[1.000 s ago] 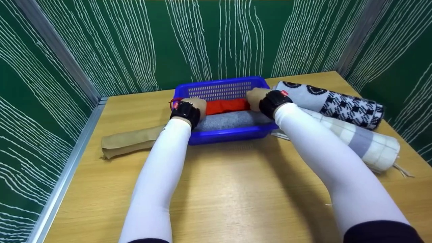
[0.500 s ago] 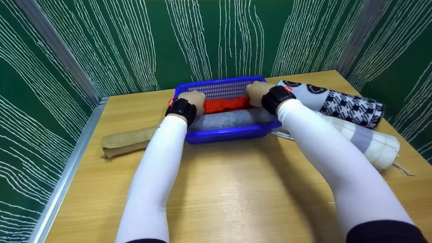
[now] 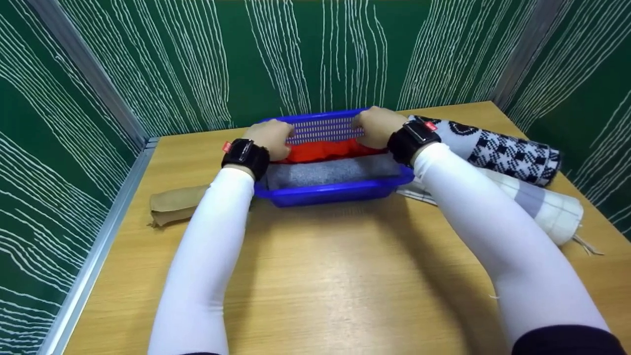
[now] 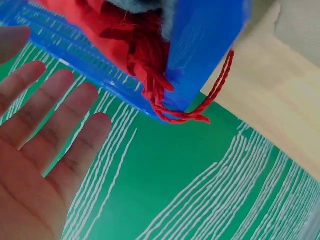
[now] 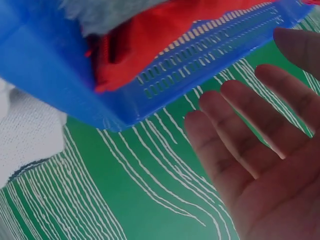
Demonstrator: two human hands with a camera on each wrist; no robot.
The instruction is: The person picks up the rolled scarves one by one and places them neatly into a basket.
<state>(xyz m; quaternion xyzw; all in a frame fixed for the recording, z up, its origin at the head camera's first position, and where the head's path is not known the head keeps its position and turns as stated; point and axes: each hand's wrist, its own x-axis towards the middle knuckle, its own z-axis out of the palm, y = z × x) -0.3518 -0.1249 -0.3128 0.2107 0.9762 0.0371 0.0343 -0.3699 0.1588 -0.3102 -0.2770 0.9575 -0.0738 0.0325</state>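
With both palms spread flat, fingers straight, holding nothing: left hand (image 3: 268, 138) and right hand (image 3: 377, 126) hover at far wall of blue basket (image 3: 335, 192), frame centre. Red roll (image 3: 323, 150), grey roll (image 3: 330, 172) inside. Step, as I judge: releasing. Next: reach another roll.

1. Both of the person's arms were covered in long, close-fitting white sleeves, running from wrist to upper arm.
2. A dark garment edge showed above the white sleeves at the bottom of the head view.
3. The left hand (image 3: 270, 137) was bare, with a broad black wrist strap bearing a small red tag.
4. The right hand (image 3: 377, 126) was bare too, with a matching black strap and red tag.
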